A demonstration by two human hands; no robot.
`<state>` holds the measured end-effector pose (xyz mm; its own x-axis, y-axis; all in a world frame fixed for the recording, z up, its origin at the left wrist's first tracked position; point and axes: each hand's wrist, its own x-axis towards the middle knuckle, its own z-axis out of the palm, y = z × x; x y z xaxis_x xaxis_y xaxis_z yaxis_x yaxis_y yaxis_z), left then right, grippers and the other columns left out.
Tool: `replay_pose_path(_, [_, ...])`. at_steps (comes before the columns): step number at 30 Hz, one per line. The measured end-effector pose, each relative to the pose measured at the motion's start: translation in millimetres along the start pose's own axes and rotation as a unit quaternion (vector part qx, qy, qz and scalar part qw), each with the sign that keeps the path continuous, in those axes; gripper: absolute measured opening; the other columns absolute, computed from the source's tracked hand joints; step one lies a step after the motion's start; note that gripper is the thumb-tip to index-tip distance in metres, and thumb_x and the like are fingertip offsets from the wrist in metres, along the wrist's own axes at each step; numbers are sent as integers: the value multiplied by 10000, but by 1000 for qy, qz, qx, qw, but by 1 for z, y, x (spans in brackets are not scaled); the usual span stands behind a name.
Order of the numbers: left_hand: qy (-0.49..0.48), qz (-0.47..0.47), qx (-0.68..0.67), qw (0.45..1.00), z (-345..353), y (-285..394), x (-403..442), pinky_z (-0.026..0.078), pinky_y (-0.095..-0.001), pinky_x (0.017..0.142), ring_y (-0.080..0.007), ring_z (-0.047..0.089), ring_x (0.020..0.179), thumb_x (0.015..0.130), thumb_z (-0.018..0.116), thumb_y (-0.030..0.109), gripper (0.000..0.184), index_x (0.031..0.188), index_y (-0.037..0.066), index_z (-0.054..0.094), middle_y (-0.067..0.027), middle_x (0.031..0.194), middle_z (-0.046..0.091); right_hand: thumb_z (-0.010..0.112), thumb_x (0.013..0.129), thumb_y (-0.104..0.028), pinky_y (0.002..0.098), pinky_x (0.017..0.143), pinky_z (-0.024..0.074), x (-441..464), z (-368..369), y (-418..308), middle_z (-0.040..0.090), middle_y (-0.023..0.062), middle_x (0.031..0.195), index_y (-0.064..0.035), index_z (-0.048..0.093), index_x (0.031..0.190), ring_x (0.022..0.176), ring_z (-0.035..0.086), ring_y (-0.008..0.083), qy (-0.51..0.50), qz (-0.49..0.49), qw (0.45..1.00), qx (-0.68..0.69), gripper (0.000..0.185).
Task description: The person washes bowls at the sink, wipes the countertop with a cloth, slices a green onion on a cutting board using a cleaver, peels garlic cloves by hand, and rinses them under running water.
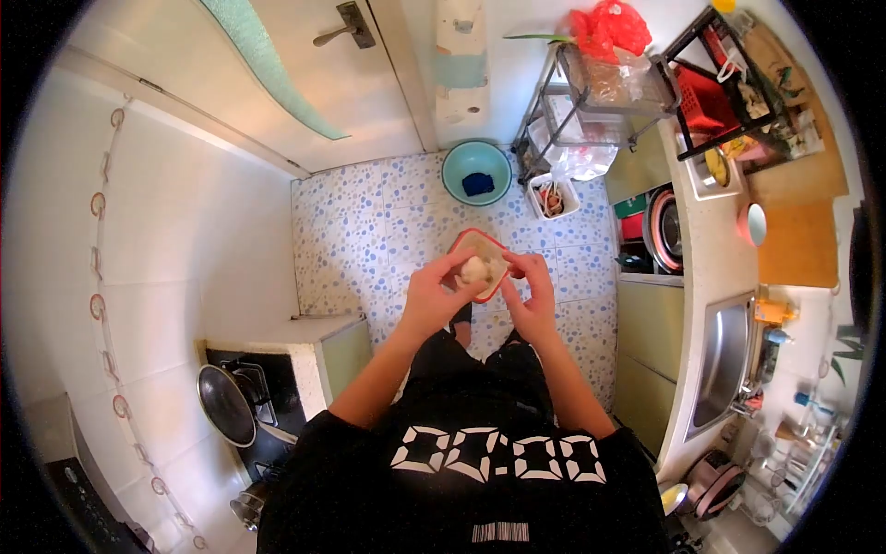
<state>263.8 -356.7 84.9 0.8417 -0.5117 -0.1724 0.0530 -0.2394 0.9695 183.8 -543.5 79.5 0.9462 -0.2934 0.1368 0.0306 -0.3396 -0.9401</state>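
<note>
In the head view, my left hand (437, 294) is closed around a pale, whitish lump (474, 270) that looks like a garlic bulb. Below and around it is a small red-rimmed container (473, 236) with a pale inside. My right hand (531, 294) is at the container's right side, its thumb and fingers curled near the rim; whether the fingers grip the rim is too small to tell. Both hands are in front of my body, above the tiled floor.
A teal basin (477, 148) with dark cloth and a white box (554, 214) stand on the floor ahead, beside a wire rack (591, 138). The counter with a sink (723, 365) runs along the right. A pan (226, 406) sits on the stove at left.
</note>
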Motion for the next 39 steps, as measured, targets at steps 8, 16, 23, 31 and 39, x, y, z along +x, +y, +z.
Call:
replay_pose_path(8, [-3, 142, 152, 978, 0, 51, 0, 543, -439, 914, -367, 646, 1083, 738, 817, 84, 639, 1344, 151, 627, -111, 1169, 701, 821, 774, -97, 323, 797, 488, 12, -13, -42, 579, 88, 1007, -74, 676, 1197, 929, 585, 234, -32, -116, 983, -136, 448])
replay_pose_path(16, [47, 187, 143, 971, 4, 51, 0, 560, -405, 876, -334, 657, 1064, 701, 844, 74, 576, 1246, 155, 677, -110, 1176, 678, 841, 782, -17, 268, 717, 474, 0, -18, -39, 620, 54, 937, -30, 654, 1103, 774, 556, 128, -22, 23, 999, 3, 372])
replay_pose_path(23, [27, 25, 37, 999, 17, 46, -12, 565, -287, 772, -165, 690, 953, 877, 769, 61, 410, 1273, 30, 670, -93, 1130, 706, 784, 866, -1, 247, 738, 482, -10, -5, -25, 630, 41, 1008, -10, 595, 1139, 818, 565, 101, 51, 12, 993, 105, 332])
replay_pose_path(31, [26, -135, -338, 931, 39, 34, -9, 522, -250, 723, -132, 680, 937, 1005, 646, 231, 317, 1261, 44, 657, -39, 1126, 722, 736, 885, 17, 237, 754, 472, -15, 5, -26, 615, 38, 1026, -8, 592, 1137, 838, 553, 92, 107, -10, 988, 113, 291])
replay_pose_path(39, [-49, -212, -393, 894, 32, 35, -7, 545, -269, 690, -131, 671, 884, 1003, 598, 260, 296, 1183, 42, 686, -36, 1045, 715, 805, 809, -81, 333, 726, 506, -11, 0, -38, 629, 93, 1010, -56, 612, 1125, 867, 620, 229, 100, -66, 992, -30, 371])
